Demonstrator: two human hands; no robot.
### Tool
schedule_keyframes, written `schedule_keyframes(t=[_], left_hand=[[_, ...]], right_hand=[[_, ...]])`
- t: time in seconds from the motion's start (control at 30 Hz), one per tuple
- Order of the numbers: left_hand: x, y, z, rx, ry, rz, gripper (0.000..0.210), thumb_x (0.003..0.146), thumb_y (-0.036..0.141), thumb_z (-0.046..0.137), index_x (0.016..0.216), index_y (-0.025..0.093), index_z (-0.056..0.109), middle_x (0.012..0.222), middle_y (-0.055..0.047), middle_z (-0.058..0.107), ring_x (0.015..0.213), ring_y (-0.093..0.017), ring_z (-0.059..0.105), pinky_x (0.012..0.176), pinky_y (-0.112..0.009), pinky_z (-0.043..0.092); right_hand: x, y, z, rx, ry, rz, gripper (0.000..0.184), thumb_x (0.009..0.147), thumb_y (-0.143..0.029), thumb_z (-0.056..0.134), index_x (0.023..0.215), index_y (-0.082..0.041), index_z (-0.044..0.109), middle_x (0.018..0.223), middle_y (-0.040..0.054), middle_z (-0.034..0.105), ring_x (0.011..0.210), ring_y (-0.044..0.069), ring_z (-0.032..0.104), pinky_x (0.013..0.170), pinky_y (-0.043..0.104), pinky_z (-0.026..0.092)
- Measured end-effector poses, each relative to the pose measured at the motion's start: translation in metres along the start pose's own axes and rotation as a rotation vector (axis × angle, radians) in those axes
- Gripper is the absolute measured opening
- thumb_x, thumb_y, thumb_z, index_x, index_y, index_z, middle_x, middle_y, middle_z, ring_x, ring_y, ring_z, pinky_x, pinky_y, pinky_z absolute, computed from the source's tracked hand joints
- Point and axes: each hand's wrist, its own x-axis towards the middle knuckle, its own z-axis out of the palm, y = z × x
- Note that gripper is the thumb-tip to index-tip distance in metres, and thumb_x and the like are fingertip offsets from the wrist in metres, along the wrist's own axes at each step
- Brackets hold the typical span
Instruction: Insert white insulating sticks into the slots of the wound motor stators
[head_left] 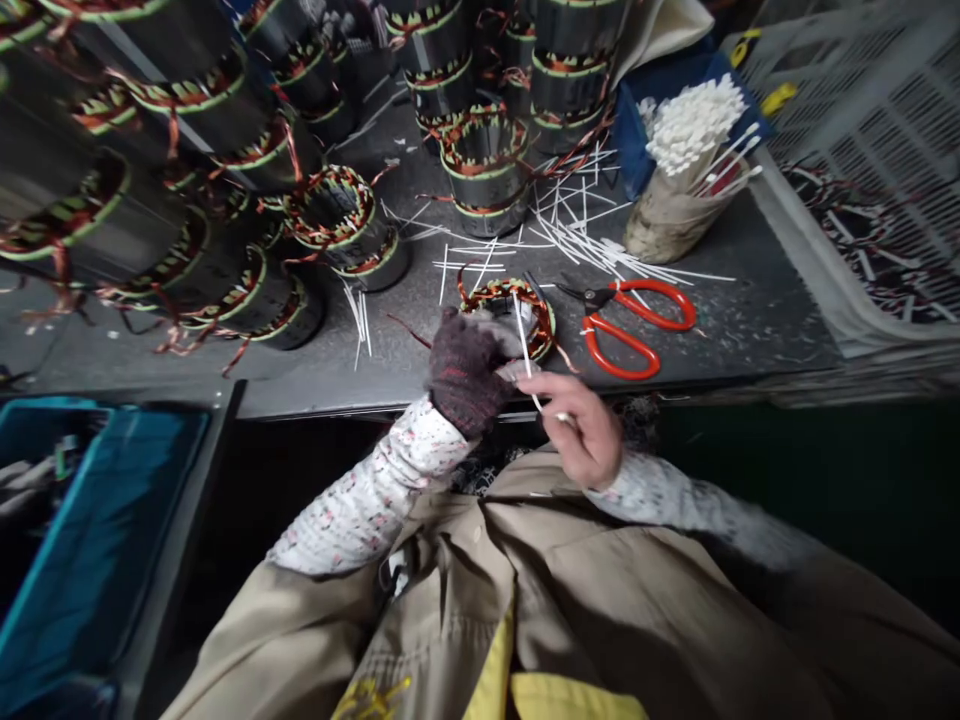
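Note:
In a dark knitted glove, my left hand [471, 368] is closed around the near left side of a motor stator [546, 335] wound with copper wire and edged in pale green. The stator stands near the table's front edge. My bare right hand [577, 425] pinches a thin white stick [523, 335], whose far part reaches over the stator's opening. A small pale piece [517, 372] shows between the two hands; what it is I cannot make out. Just right of the stator lie red-handled scissors [637, 320], their blades pointing left.
Loose white sticks [577, 235] are strewn behind the stator. A cup [667, 215] full of white sticks stands back right, beside a white plastic basket [795, 260] of wires. Stacked stators [442, 80] fill the back and left. A blue bin [150, 500] sits low at left.

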Motion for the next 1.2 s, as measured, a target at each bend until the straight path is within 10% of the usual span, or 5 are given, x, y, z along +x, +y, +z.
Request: schedule_keyframes(t=[0.27, 0.53, 0.7, 0.9, 1.2], left_hand=[[0.004, 0.024, 0.002, 0.104, 0.011, -0.028, 0.044, 0.094, 0.049, 0.071, 0.122, 0.015, 0.067, 0.128, -0.014, 0.068, 0.117, -0.026, 0.067, 0.100, -0.041, 0.056], [0.010, 0.019, 0.011, 0.052, 0.065, 0.029, 0.025, 0.097, 0.041, 0.068, 0.087, 0.018, 0.070, 0.099, -0.007, 0.076, 0.098, -0.022, 0.071, 0.093, -0.040, 0.057], [0.009, 0.008, 0.003, 0.092, -0.009, 0.255, 0.024, 0.099, 0.042, 0.066, 0.110, 0.021, 0.069, 0.114, -0.004, 0.076, 0.113, -0.021, 0.071, 0.125, -0.051, 0.039], [0.001, 0.007, 0.006, 0.151, 0.069, 0.263, 0.071, 0.098, 0.050, 0.067, 0.152, 0.013, 0.040, 0.130, -0.016, 0.071, 0.120, -0.027, 0.070, 0.113, -0.045, 0.053], [-0.003, 0.009, 0.017, 0.091, 0.105, 0.221, 0.077, 0.095, 0.052, 0.071, 0.153, 0.014, 0.038, 0.137, -0.020, 0.066, 0.129, -0.031, 0.065, 0.116, -0.048, 0.051]], right_hand=[[0.041, 0.063, -0.011, 0.111, 0.376, 0.220, 0.017, 0.104, -0.040, 0.058, 0.105, -0.024, 0.062, 0.101, 0.0039, 0.072, 0.093, 0.018, 0.073, 0.086, 0.034, 0.060], [0.042, 0.068, -0.014, 0.132, 0.263, 0.231, 0.023, 0.101, -0.046, 0.063, 0.098, -0.023, 0.064, 0.101, 0.0037, 0.074, 0.097, 0.017, 0.072, 0.092, 0.035, 0.060], [0.044, 0.058, -0.026, 0.073, 0.207, 0.273, 0.025, 0.104, -0.044, 0.054, 0.095, -0.023, 0.064, 0.090, 0.0028, 0.071, 0.084, 0.016, 0.070, 0.077, 0.033, 0.059], [0.004, -0.006, -0.050, -0.222, -0.099, -0.054, 0.014, 0.096, -0.013, 0.051, 0.087, -0.022, 0.058, 0.078, 0.0038, 0.065, 0.074, 0.018, 0.063, 0.070, 0.034, 0.054], [0.010, 0.008, -0.050, -0.214, -0.187, 0.131, 0.022, 0.098, -0.015, 0.051, 0.078, -0.019, 0.058, 0.072, 0.0016, 0.066, 0.067, 0.014, 0.063, 0.066, 0.026, 0.050]])
